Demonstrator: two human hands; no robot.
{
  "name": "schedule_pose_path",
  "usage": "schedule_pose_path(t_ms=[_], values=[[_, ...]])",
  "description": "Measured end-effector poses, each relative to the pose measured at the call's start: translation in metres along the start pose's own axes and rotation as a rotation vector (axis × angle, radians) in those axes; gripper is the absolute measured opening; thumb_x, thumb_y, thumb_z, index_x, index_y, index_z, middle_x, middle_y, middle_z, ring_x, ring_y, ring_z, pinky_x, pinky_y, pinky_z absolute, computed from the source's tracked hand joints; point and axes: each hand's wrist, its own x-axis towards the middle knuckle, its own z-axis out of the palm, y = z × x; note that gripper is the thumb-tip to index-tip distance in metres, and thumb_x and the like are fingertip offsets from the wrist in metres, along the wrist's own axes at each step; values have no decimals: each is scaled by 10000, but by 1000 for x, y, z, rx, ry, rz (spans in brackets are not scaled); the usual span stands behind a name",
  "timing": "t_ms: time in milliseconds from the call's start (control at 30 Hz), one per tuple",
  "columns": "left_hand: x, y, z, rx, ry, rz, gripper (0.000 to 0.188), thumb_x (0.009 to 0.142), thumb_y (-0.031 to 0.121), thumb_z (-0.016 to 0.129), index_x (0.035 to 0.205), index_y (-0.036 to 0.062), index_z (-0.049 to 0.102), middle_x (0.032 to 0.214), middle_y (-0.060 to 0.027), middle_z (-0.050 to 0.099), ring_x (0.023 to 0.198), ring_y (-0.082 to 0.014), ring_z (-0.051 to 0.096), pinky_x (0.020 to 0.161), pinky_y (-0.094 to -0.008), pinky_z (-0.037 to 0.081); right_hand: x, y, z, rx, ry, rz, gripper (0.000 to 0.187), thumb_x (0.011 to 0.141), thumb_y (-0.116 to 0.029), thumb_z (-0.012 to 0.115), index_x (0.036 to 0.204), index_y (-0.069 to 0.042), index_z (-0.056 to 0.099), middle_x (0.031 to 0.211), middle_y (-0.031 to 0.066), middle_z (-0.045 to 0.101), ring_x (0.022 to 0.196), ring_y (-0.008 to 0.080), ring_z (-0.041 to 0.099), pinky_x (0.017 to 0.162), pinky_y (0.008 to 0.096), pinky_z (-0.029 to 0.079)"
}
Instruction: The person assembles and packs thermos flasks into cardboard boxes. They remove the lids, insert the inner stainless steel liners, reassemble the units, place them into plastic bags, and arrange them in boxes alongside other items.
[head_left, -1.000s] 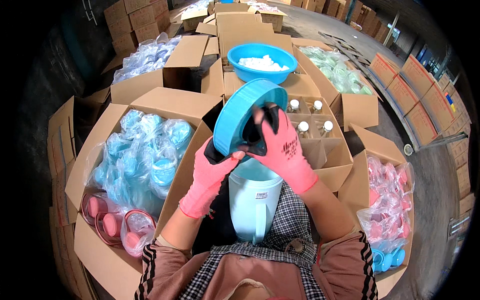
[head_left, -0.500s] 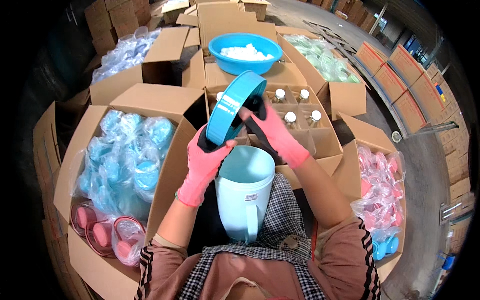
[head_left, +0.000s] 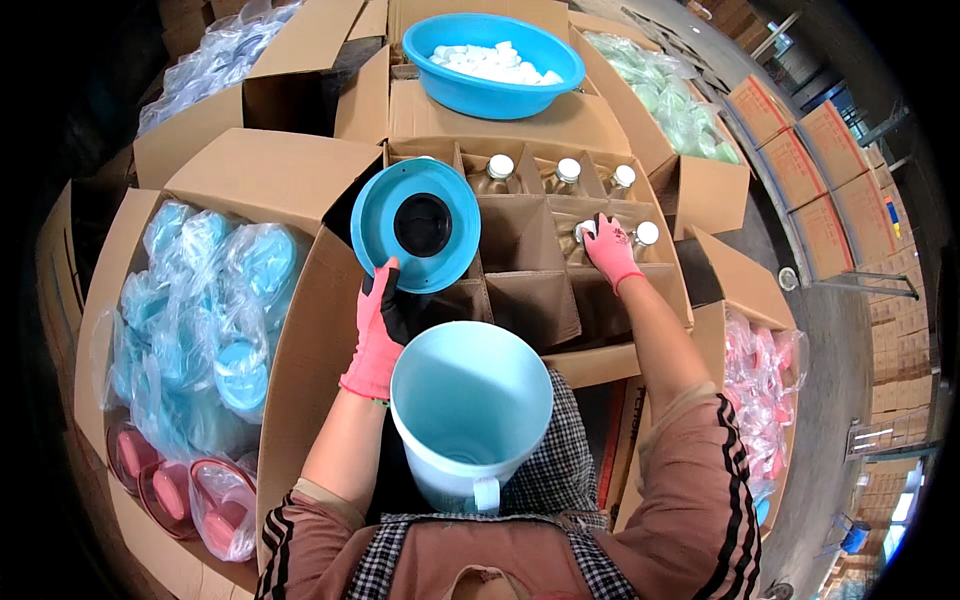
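My left hand (head_left: 379,328), in a pink glove, holds a round blue lid (head_left: 416,238) by its lower edge, its underside and dark centre facing me. A light blue pitcher (head_left: 470,410) stands open-mouthed on my lap just below. My right hand (head_left: 608,250), also gloved, reaches into the divided cardboard box (head_left: 530,290) and closes around a white-capped glass bottle (head_left: 583,233). More capped bottles (head_left: 499,168) stand in the box's far cells.
A blue basin (head_left: 490,85) of white caps sits on a box behind. At left is a box of bagged blue lids (head_left: 200,300) and bagged pink lids (head_left: 190,495). Bagged green lids (head_left: 675,105) lie at back right, pink ones (head_left: 760,385) at right.
My right hand let go of the lid and reached forward to a bottle in the divided box. My left hand alone turned the lid flat toward me, away from the pitcher.
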Motion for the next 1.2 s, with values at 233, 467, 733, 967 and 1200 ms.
schedule_pose_path(t_ms=[233,467,733,967,1200], values=[[16,-13,-27,208,45,8,345,867,260,492,1148,66,446,1090,-50,486,1012,-155,463,894,-314,371,41,-6,23,-152,-232,-92,651,699,-465,634,1149,-51,412,1083,205,511,1020,321,513,856,389,433],[10,-5,-3,-209,23,-120,326,824,233,495,1125,111,462,1091,-73,486,1021,-216,473,900,-374,386,17,-5,13,-130,-255,-97,626,623,-368,712,1101,-38,478,1054,167,560,1021,286,522,848,373,435],[10,-1,-17,-369,-23,-58,383,802,228,424,1157,88,459,1181,-120,468,1087,-294,450,941,-456,355,-29,-26,-158,-57,39,-174,571,605,-365,704,1033,-11,569,983,199,594,928,314,572,818,355,454],[-33,35,-13,-449,-414,102,415,862,355,442,1071,0,496,1252,-193,411,1177,-313,384,1025,-487,232,-144,13,-312,799,363,-115,366,695,-322,682,877,-21,582,756,52,604,673,106,572,576,243,462],[-57,69,38,-434,-725,198,401,841,368,465,1072,44,515,1247,-168,390,1169,-291,329,1014,-432,220,-214,-39,-208,1884,-123,-241,238,826,-206,549,964,-15,518,778,98,569,619,141,545,469,201,411]])
